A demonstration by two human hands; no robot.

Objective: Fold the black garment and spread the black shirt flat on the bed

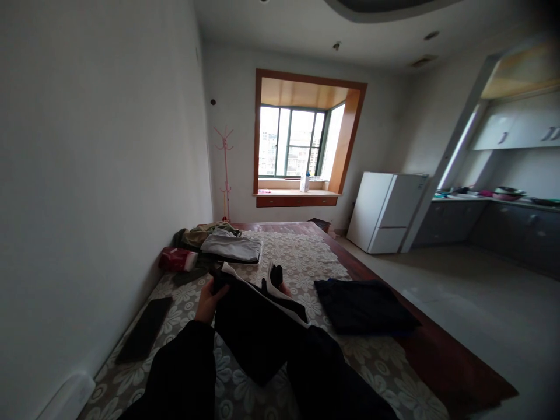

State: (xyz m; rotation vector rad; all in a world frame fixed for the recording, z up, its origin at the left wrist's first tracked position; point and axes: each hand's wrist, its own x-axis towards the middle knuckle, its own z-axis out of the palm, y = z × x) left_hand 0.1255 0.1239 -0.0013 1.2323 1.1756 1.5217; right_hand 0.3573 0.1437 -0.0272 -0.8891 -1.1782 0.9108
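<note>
A black garment with white edging (258, 321) hangs folded between my two hands, above the patterned cover (284, 242). My left hand (209, 301) grips its upper left corner, thumb on the near side. Behind the cloth on the right, only a small part of my right hand (286, 290) shows; it holds the other end, where a white-edged part stands up. A folded dark garment (365, 306) lies on the cover to the right. Farther off on the left are a folded grey garment (231, 245) and a heap of olive clothes (199, 235).
A red and white packet (177, 259) rests against the left wall, with a dark flat rectangular item (144, 329) nearer me. The dark red edge (455, 367) runs along the right. Beyond are a pink coat stand (226, 166), a window sill and a white fridge (387, 213).
</note>
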